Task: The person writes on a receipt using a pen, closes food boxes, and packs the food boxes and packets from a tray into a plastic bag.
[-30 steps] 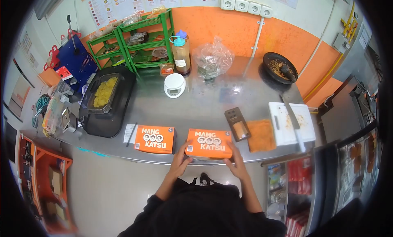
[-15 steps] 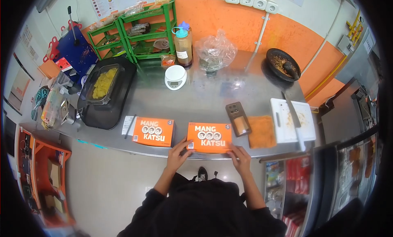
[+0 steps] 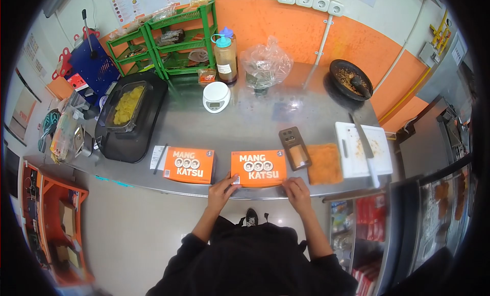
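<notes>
A black top (image 3: 252, 265) covers the torso, its cloth dark enough throughout to swallow most folds, and its loose, wide black sleeves (image 3: 329, 273) end around the elbows, leaving both forearms (image 3: 317, 237) and the hands (image 3: 219, 195) bare. Below the top's front edge shows a patch of equally dark legwear (image 3: 222, 228). Beyond it pokes the rounded toe of one black shoe (image 3: 250, 218), with whitish detail across it, perhaps laces, though it is too small to be sure.

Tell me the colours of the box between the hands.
The box is orange with white lettering, seen in the head view.
</notes>
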A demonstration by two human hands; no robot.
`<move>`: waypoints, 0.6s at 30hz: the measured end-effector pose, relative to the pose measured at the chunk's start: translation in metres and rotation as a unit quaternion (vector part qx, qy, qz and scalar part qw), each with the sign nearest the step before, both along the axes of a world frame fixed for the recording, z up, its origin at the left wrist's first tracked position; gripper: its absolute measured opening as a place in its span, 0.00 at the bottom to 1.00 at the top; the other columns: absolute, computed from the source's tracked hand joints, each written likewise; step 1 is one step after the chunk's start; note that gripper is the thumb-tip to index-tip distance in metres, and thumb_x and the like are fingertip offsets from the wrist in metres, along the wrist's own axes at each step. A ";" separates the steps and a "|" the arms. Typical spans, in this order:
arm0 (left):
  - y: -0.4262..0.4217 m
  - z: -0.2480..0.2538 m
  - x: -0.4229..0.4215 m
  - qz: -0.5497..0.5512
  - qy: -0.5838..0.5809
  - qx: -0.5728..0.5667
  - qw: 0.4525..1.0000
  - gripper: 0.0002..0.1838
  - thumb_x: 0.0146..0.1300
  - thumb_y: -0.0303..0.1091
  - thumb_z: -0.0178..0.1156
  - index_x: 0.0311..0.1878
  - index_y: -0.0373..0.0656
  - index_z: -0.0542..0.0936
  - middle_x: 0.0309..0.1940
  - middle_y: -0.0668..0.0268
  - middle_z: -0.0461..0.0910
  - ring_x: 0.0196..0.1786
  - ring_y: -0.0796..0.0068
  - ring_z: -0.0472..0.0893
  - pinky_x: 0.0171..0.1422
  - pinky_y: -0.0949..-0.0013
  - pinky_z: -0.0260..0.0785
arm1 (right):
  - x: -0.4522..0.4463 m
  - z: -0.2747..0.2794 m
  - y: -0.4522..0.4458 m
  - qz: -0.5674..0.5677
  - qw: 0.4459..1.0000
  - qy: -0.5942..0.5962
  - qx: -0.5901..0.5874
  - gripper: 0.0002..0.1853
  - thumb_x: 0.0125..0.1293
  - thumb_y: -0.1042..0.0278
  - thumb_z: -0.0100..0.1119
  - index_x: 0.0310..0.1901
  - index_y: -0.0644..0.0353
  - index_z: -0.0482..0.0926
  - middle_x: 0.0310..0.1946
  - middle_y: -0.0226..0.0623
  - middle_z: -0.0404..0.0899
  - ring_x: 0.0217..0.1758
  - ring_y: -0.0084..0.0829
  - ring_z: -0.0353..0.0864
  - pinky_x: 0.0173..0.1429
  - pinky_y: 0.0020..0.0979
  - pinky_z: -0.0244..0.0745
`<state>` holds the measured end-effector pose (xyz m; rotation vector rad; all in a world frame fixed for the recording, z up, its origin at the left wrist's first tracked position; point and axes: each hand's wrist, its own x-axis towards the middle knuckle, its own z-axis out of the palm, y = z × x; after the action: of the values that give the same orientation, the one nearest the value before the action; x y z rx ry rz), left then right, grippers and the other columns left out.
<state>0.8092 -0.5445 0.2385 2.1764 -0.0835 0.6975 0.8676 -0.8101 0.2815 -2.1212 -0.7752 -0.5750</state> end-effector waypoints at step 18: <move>-0.017 -0.026 -0.007 0.044 -0.052 0.024 0.997 0.19 0.43 0.33 0.76 0.38 0.37 0.81 0.40 0.59 0.74 0.56 0.53 0.78 0.51 0.62 0.78 | 0.000 0.012 0.121 0.138 0.982 0.030 -0.124 0.24 0.67 0.66 0.49 0.64 0.60 0.67 0.64 0.41 0.67 0.71 0.46 0.61 0.71 0.45 0.57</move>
<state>0.8021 -0.5611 0.2123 2.1998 -0.0602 0.8681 0.8676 -0.6891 0.2934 -2.1912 -1.1329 -0.2760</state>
